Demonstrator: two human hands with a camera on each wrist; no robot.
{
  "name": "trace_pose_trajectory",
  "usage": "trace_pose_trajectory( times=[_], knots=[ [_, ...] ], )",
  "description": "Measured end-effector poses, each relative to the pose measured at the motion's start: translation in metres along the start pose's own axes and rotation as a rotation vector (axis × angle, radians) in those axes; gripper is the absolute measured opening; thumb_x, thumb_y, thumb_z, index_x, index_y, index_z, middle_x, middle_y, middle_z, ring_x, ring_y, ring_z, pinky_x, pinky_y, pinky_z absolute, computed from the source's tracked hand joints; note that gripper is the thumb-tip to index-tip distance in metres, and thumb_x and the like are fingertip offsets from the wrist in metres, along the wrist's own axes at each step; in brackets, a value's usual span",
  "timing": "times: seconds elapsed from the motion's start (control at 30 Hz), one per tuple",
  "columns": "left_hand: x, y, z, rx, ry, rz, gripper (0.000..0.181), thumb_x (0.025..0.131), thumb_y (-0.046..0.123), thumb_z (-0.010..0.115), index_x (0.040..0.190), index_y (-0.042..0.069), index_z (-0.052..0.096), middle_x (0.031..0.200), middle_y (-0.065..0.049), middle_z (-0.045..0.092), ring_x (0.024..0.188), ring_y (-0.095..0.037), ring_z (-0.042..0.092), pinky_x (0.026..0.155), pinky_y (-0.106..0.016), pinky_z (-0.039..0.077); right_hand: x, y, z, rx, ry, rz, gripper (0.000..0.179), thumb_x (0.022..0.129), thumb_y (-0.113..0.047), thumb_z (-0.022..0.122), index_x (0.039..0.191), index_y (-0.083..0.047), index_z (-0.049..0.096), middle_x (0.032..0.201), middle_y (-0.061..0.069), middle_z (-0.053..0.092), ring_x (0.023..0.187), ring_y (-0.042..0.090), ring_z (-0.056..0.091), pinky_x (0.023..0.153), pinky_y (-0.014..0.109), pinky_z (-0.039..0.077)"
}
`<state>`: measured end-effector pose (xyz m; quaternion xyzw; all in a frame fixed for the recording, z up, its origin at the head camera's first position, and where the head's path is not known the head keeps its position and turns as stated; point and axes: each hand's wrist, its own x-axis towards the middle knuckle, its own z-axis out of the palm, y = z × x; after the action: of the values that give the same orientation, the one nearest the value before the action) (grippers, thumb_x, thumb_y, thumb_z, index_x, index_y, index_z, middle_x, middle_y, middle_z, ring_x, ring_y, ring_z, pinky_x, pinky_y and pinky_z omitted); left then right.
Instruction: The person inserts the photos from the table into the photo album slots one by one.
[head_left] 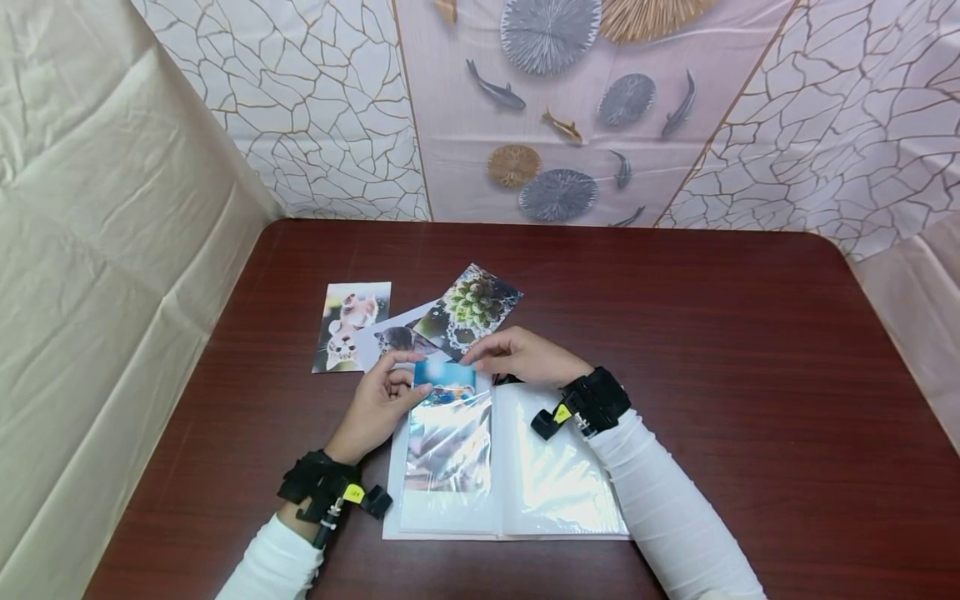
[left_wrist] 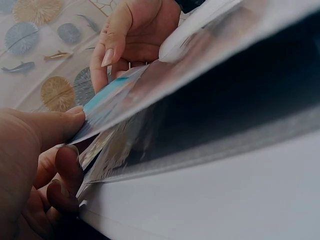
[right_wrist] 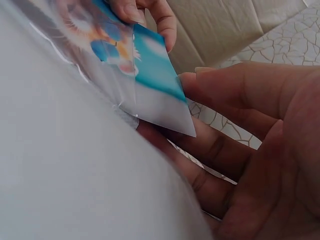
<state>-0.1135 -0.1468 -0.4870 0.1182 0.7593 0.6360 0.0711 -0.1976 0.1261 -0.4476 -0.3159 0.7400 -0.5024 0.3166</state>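
A photo print [head_left: 445, 372] with a blue top sits partly inside a clear sleeve on the left page of an open photo album [head_left: 442, 515]; its upper strip sticks out. My left hand [head_left: 384, 398] pinches the photo's left edge, thumb on its face and other fingers beneath, as the left wrist view shows. At the upper right corner of the photo is my right hand [head_left: 517, 354]. In the right wrist view, the fingers of my right hand [right_wrist: 250, 135] lie at the photo's edge [right_wrist: 159, 75], some of them passing behind it.
Beyond the album lie a succulent photo [head_left: 476, 304], a partly covered cat photo [head_left: 397, 338] and a white kitten photo [head_left: 348, 329]. The album's right page [head_left: 558, 475] holds a glossy sleeve. All rest on a dark red-brown table [head_left: 735, 358], with patterned cloth behind.
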Motion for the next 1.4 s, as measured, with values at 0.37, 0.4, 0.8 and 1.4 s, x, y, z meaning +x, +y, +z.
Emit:
trace_pose_trajectory(
  times=[0.37,0.4,0.8,1.4],
  knots=[
    [0.0,0.0003,0.0002,0.028,0.012,-0.027,0.033,0.099,0.012,0.066,0.13,0.01,0.056,0.085,-0.014,0.061,0.061,-0.013,0.044,0.063,-0.024,0.039,0.001,-0.0007,0.0008,-0.022,-0.006,0.008,0.027,0.105,-0.014,0.056,0.127,-0.005,0.069,0.117,0.012,0.07,0.085,0.021,0.059,0.078,0.028,0.049],
    [0.0001,0.0001,0.0003,0.028,0.013,-0.026,0.032,0.099,0.013,0.066,0.13,0.01,0.057,0.085,-0.014,0.062,0.061,-0.013,0.045,0.063,-0.023,0.04,0.001,-0.0008,0.0008,-0.023,-0.008,0.009,0.027,0.105,-0.014,0.056,0.127,-0.005,0.069,0.117,0.012,0.07,0.086,0.021,0.059,0.078,0.028,0.049],
    [0.0015,-0.0018,0.0001,0.046,0.015,0.008,0.028,0.098,0.015,0.068,0.125,0.01,0.063,0.086,-0.014,0.066,0.06,-0.015,0.05,0.06,-0.024,0.042,0.0019,-0.002,0.0021,-0.016,-0.013,0.021,0.027,0.105,-0.014,0.055,0.125,-0.005,0.071,0.118,0.013,0.072,0.092,0.018,0.064,0.079,0.027,0.048],
    [0.0011,-0.0017,0.0001,0.1,0.029,-0.004,0.021,0.097,0.02,0.069,0.118,0.014,0.071,0.081,-0.011,0.061,0.057,-0.014,0.046,0.056,-0.024,0.041,0.0001,-0.0049,0.0038,-0.074,-0.027,0.012,0.027,0.106,-0.019,0.054,0.122,-0.01,0.073,0.117,0.007,0.074,0.102,0.014,0.066,0.089,0.029,0.049]
  ],
)
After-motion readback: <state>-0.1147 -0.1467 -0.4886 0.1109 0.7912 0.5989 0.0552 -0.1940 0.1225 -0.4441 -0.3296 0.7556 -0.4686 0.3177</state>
